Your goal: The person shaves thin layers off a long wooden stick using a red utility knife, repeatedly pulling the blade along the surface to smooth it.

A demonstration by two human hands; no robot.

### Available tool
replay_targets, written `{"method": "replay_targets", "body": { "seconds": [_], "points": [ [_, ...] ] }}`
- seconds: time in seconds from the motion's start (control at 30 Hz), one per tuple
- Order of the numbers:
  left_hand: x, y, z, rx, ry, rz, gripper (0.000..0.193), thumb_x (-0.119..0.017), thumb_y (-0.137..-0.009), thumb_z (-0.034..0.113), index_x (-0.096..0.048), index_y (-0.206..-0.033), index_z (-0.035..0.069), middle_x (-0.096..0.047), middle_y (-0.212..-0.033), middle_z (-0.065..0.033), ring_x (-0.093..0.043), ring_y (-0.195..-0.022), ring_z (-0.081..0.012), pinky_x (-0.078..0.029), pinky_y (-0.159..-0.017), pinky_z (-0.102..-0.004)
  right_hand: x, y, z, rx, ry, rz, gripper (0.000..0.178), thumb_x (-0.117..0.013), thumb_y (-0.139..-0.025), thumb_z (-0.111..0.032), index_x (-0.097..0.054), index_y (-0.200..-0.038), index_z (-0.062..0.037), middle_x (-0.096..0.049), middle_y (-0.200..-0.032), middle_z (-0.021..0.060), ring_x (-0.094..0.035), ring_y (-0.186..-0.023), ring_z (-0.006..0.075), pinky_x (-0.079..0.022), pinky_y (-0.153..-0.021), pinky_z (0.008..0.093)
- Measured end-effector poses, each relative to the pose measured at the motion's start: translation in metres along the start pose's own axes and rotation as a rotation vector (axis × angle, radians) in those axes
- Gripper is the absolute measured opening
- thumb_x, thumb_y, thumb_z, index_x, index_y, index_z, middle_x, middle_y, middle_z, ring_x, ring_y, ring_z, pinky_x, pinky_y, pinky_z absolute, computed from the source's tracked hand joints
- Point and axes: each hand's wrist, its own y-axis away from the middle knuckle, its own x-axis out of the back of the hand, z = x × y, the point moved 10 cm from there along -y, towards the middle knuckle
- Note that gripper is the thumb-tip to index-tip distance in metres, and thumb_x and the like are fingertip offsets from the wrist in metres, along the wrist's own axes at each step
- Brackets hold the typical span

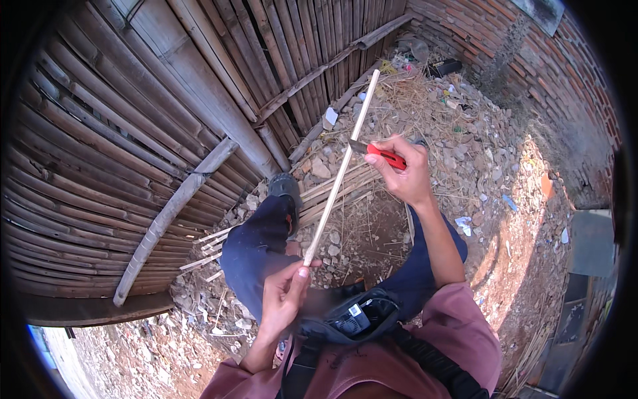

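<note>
A long, pale bamboo strip slants up and away in front of me. My left hand pinches its near end between thumb and fingers. In my right hand is a red utility knife, gripped by its handle. The knife's dark blade points left and meets the strip above its middle. Beyond the blade, the strip's far end is unsupported over the rubble.
Several cut bamboo strips lie on the stony ground between my legs. A bamboo wall stands at the left, a brick wall at the far right. Straw and litter cover the rubble. An open black pouch sits at my waist.
</note>
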Motion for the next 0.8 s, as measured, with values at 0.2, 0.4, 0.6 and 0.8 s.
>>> {"method": "replay_targets", "body": {
  "seconds": [0.2,0.4,0.6,0.8],
  "points": [
    [-0.002,0.009,0.000,-0.013,-0.097,0.018,0.032,-0.056,-0.113,0.021,-0.071,-0.133,0.000,-0.045,-0.069,0.0111,-0.035,-0.059,0.0008,-0.024,-0.052,-0.0220,0.010,-0.009,0.014,-0.019,-0.045,0.013,0.025,-0.085,-0.091,-0.020,-0.073,-0.096,0.0013,-0.079,-0.089,0.0132,-0.079,-0.080,0.0194,-0.060,-0.072,0.0297],
    [-0.004,0.009,0.004,-0.048,-0.109,0.030,0.032,-0.055,-0.113,0.019,-0.071,-0.132,-0.001,-0.044,-0.068,0.0114,-0.034,-0.058,0.0008,-0.024,-0.052,-0.0224,0.014,-0.017,0.008,0.067,-0.007,0.048,0.025,-0.086,-0.090,-0.020,-0.073,-0.093,0.0010,-0.078,-0.085,0.0120,-0.078,-0.075,0.0190,-0.058,-0.068,0.0301],
    [-0.003,0.008,0.006,-0.032,-0.062,0.039,0.031,-0.054,-0.114,0.018,-0.071,-0.131,-0.002,-0.044,-0.067,0.0115,-0.034,-0.058,0.0013,-0.023,-0.052,-0.0216,0.005,-0.026,0.012,0.048,-0.006,0.041,0.026,-0.088,-0.088,-0.022,-0.074,-0.092,-0.0011,-0.078,-0.083,0.0114,-0.078,-0.075,0.0203,-0.058,-0.068,0.0315],
    [0.006,0.011,0.004,-0.062,-0.114,0.101,0.032,-0.054,-0.114,0.019,-0.070,-0.132,-0.003,-0.043,-0.068,0.0116,-0.033,-0.058,0.0013,-0.023,-0.052,-0.0215,-0.009,-0.031,0.014,0.079,-0.001,0.018,0.026,-0.088,-0.088,-0.024,-0.074,-0.091,-0.0023,-0.078,-0.083,0.0106,-0.078,-0.074,0.0212,-0.058,-0.067,0.0323]
  ]
}}
